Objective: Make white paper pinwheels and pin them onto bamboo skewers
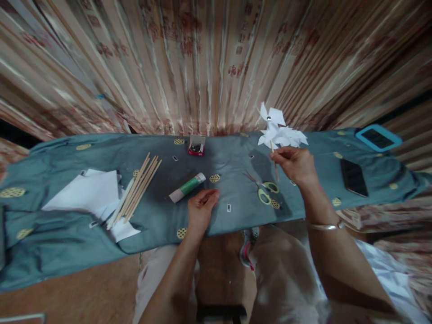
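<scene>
My right hand [293, 164] pinches the wooden stick of a white paper pinwheel [277, 118], held upright at the far side of the table. A dark, shiny pin head marks the pinwheel's centre. Behind its stick lie more white pinwheel shapes [290, 136], partly covered. My left hand [201, 207] rests near the table's front edge with fingers curled together, and nothing shows in them. Just beyond it lies a green and white glue stick [187, 187]. Scissors [262, 186] with yellow-green handles lie, blades parted, between my two hands.
Several wooden sticks [140, 189] lie at the left beside white paper sheets [86, 191]. A small red box [196, 146] of dark pins stands open at the back. At the right are a black phone [353, 177] and a blue-framed device [378, 137]. A pleated curtain [209, 67] hangs behind.
</scene>
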A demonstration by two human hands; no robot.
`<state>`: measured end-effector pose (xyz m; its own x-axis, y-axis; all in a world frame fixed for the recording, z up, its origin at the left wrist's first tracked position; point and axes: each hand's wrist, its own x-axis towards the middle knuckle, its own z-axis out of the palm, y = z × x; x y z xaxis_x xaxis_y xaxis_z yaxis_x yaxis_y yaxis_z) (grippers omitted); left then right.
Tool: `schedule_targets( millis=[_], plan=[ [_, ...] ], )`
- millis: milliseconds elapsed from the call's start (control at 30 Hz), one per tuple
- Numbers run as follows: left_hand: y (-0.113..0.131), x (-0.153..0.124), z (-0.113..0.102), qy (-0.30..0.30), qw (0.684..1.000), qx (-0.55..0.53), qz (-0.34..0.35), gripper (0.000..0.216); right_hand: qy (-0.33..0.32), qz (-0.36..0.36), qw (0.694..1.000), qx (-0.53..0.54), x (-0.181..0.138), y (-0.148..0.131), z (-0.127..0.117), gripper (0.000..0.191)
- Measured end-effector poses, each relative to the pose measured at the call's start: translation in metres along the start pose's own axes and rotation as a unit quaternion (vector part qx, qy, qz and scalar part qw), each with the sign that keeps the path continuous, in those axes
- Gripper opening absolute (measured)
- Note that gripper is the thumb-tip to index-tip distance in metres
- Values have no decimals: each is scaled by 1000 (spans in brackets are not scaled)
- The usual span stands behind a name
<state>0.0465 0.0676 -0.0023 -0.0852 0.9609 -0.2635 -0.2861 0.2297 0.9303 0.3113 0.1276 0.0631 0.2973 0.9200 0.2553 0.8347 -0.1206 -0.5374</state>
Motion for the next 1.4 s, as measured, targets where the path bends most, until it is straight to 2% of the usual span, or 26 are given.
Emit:
schedule_targets(
  millis=[167,333,500,700,933,1400],
  plan=[
    [0,0,2,3,1000,-17,-8,25,-45,26,971,-232,26,23,-3,24],
    [-1,0,1,3,1000,-25,-10,25,-106,21,936,-334,40,48,10,26],
    [0,-2,0,-7,1000,-21,-11,23,-140,29,925,-352,46,60,18,27],
    [1,-2,0,-11,1000,-17,-13,23,-124,32,928,-351,52,66,27,27],
    [0,1,1,-9,999,-27,-19,22,-141,41,919,-366,58,80,37,29],
    [-3,1,1,-10,999,-37,-13,22,-150,59,907,-389,64,78,41,30]
  ],
)
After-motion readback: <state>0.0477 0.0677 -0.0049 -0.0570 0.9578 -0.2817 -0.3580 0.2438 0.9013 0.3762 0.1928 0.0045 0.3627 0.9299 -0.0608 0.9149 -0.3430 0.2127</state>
